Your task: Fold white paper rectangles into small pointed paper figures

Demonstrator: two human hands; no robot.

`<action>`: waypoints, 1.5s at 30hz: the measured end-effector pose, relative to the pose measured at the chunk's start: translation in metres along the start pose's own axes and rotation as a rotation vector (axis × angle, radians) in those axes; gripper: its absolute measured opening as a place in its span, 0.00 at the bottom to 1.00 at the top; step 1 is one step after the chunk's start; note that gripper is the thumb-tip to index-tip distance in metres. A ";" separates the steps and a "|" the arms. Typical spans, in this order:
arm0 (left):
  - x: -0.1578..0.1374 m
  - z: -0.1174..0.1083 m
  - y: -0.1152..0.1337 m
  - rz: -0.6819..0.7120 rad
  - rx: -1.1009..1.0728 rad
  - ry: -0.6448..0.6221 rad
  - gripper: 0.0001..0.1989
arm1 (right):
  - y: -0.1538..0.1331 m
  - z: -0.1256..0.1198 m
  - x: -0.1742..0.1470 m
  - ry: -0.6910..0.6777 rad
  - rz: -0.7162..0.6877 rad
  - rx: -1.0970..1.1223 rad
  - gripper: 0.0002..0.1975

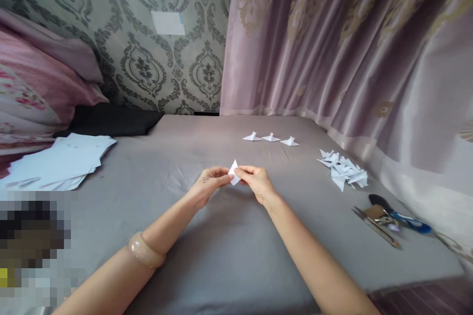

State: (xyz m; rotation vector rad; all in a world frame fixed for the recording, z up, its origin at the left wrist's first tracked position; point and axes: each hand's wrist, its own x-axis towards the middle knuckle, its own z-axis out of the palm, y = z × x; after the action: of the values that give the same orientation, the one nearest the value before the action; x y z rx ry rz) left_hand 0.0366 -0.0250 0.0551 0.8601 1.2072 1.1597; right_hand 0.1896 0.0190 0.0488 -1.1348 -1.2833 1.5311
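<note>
A small piece of folded white paper (235, 178), shaped like a narrow diamond with its point up, is held just above the grey sheet. My left hand (211, 182) pinches its left side between thumb and fingers. On the opposite side my right hand (257, 180) grips it, thumb lying across the front. Both hands are closed on the paper, and the fingertips behind it are partly hidden. Beyond them, three folded paper figures (271, 137) stand in a row. A heap of similar folded white papers (346, 171) lies to the right.
Loose white sheets (55, 162) are stacked at the left, before a folded black cloth (114, 120). At the right lie pointed scissors or tweezers (377, 228) and a blue-and-black tool (410, 220). A curtain (281, 49) hangs behind. Someone's pixelated head shows at lower left.
</note>
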 end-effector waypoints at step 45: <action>0.019 -0.017 -0.023 0.101 0.495 0.140 0.11 | 0.031 0.007 0.005 0.037 -0.083 -0.551 0.07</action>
State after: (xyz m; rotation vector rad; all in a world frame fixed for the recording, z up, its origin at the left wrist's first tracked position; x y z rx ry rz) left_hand 0.0238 -0.0138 0.0257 1.2350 1.6180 1.0269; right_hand 0.1801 0.0175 0.0182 -1.4155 -1.7631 1.1137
